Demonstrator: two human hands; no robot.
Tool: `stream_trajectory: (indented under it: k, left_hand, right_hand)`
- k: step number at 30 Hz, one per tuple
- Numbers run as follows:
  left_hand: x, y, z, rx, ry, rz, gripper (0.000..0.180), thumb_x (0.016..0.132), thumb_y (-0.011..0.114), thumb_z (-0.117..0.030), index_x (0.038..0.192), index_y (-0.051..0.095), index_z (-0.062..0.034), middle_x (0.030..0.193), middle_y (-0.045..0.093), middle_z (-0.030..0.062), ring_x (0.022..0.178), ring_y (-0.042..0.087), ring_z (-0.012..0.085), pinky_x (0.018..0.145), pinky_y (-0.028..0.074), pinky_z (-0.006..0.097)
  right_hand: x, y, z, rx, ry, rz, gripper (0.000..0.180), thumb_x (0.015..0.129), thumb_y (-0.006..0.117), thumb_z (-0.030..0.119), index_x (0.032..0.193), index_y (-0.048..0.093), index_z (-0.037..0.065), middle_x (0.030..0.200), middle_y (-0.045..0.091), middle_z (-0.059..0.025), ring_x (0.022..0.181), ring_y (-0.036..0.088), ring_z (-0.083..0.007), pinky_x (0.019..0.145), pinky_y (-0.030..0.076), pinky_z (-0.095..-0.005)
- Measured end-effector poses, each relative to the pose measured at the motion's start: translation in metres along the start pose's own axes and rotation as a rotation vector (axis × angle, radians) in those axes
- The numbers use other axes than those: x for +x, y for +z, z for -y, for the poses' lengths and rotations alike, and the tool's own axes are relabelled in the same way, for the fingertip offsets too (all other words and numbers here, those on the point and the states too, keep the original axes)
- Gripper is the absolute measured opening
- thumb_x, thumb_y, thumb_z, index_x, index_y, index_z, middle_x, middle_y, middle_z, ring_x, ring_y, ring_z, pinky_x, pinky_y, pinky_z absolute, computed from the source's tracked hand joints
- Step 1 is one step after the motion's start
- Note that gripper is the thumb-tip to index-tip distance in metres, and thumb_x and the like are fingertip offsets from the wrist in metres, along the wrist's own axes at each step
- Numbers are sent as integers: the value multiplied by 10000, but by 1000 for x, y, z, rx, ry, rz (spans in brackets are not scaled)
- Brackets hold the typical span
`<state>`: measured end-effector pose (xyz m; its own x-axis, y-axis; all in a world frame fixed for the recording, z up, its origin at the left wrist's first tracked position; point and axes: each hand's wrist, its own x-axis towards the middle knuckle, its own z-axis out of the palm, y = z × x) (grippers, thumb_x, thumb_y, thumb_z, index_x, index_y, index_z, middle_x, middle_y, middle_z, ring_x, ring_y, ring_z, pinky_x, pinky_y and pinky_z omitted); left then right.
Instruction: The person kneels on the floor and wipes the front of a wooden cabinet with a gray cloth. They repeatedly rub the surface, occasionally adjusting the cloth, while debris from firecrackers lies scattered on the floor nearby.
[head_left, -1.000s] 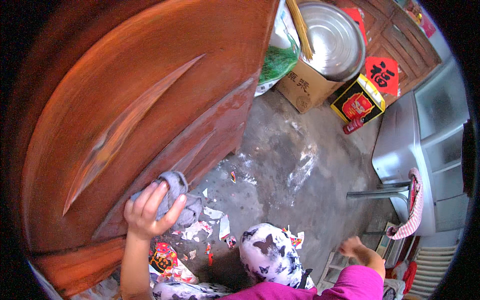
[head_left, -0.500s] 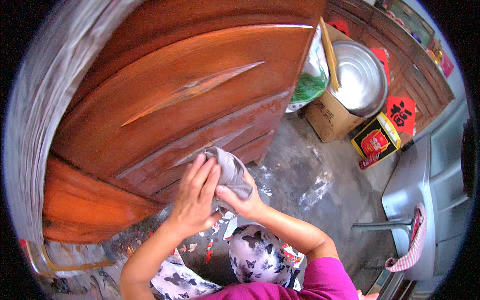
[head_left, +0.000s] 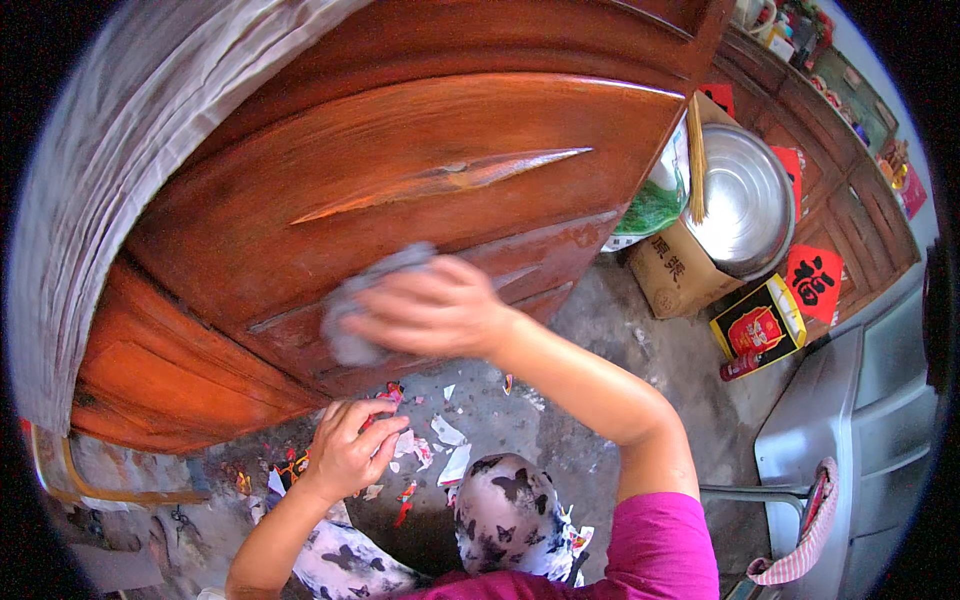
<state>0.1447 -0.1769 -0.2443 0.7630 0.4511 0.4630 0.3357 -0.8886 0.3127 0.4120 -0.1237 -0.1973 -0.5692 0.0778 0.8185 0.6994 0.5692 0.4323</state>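
A grey cloth (head_left: 345, 320), blurred by motion, lies against the lower part of a reddish-brown wooden door panel (head_left: 440, 120). My right hand (head_left: 430, 310) presses it there, with the palm toward the wood and the arm stretched across from the right. Lower down, near the panel's bottom edge, my left hand (head_left: 350, 445) hovers over the floor with nothing in it. Its fingers are bent loosely and the thumb stands apart. A pale, dull band runs along the panel's lower section, under a carved pointed ridge (head_left: 450, 180).
Torn paper scraps (head_left: 450, 430) litter the grey floor (head_left: 600, 400) below the panel. To the right are a cardboard box (head_left: 675, 275) with a metal basin (head_left: 745, 200) on it and a black-yellow carton (head_left: 760, 320). A light curtain (head_left: 130, 170) hangs at left; a striped cushion (head_left: 815, 530) is at lower right.
Both hands were together around the bunched cloth. Now my right hand has carried it left onto the panel, and my left hand has let go and dropped lower.
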Motion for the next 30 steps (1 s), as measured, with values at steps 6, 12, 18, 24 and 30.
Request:
stream_trajectory:
  k: [6,12,18,24,30]
  left_hand:
    - [-17,-8,-1,-58,-77,-23,228,825,777,-108,1047,744,-150,1120,678,28,969,664,266,827,510,408]
    - [-49,-6,-19,-221,-195,9,193,853,760,-141,1044,748,-157,1096,686,11,972,686,245,831,520,393]
    - [-60,2,-15,-213,-190,119,154,883,740,-178,1036,750,-168,1065,687,17,977,689,251,827,530,405]
    - [-60,29,-8,-234,-229,122,105,892,730,-182,994,741,-159,1015,679,41,900,689,268,782,545,438]
    - [-54,30,-9,-210,-219,148,114,890,726,-172,997,747,-138,1005,661,62,931,678,291,800,536,429]
  right_hand:
    - [-109,-98,-63,-317,418,108,478,681,776,140,1146,761,253,1186,669,-11,1113,605,-275,987,509,-424]
    - [-102,-91,-52,-442,616,-5,504,746,750,75,1241,687,140,1220,643,-100,1137,588,-358,1012,476,-472]
    - [14,22,53,-14,399,26,322,807,682,186,1127,716,183,1085,726,-26,969,683,-267,912,501,-472]
    - [82,72,82,117,59,-9,497,791,656,350,1263,648,196,1246,670,-27,1084,625,-218,845,498,-368]
    - [-20,-24,-13,-38,92,104,399,812,694,256,1208,725,296,1233,715,32,989,663,-170,827,524,-353]
